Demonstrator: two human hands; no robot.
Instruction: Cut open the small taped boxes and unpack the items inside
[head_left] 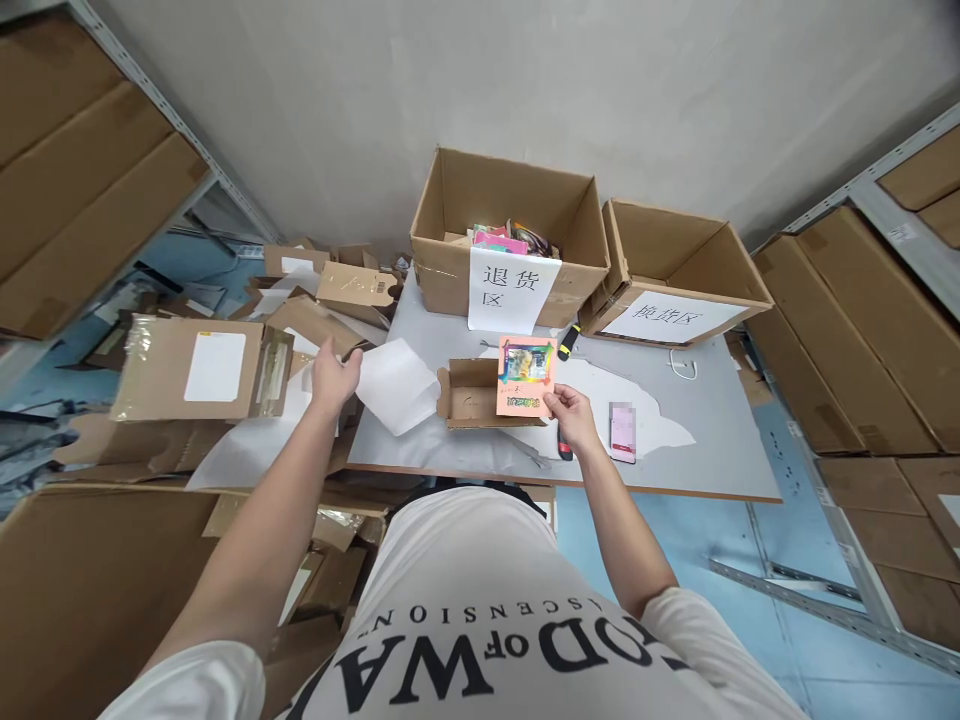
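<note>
Right hand (574, 412) grip pinches orange card (525, 376) — left hand (334, 374) grip holds white paper (397, 384).

Two open cartons (510, 225) (675, 270) on the table (720, 420); one small flat box (469, 395); one card (525, 377); two hands (334, 372) (574, 415)

Single view taken from a head-worn camera, aimed forward and steeply down, the wearer's shirt seen close at the bottom edge, the grey table (720, 420) held mid-frame at arm's reach, wall filling the top, shelving bent at both sides by the wide lens
</note>
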